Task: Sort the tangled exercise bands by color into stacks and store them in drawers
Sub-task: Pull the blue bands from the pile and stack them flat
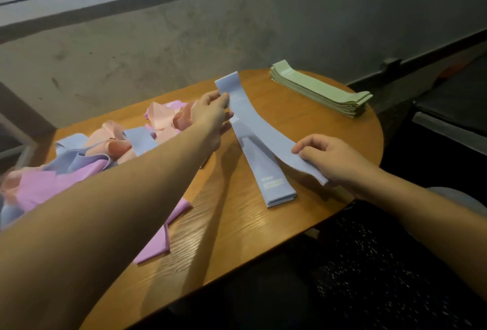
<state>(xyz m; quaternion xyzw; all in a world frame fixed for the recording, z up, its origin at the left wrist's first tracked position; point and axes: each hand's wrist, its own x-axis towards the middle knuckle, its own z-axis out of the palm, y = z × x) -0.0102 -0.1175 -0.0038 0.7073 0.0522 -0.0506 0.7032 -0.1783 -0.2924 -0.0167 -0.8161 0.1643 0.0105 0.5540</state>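
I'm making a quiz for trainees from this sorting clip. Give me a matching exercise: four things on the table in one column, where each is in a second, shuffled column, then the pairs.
Things
1. green stack
2. blue stack
3. held blue band
4. tangled pile

Places
A. stretched between the left hand and right hand
B. far right part of the table
C. left part of the table
D. flat in the middle, under the held band

Pairs: 1-B, 2-D, 3-A, 4-C

Bare table [311,124] lies between blue stack [266,171] and green stack [321,90].
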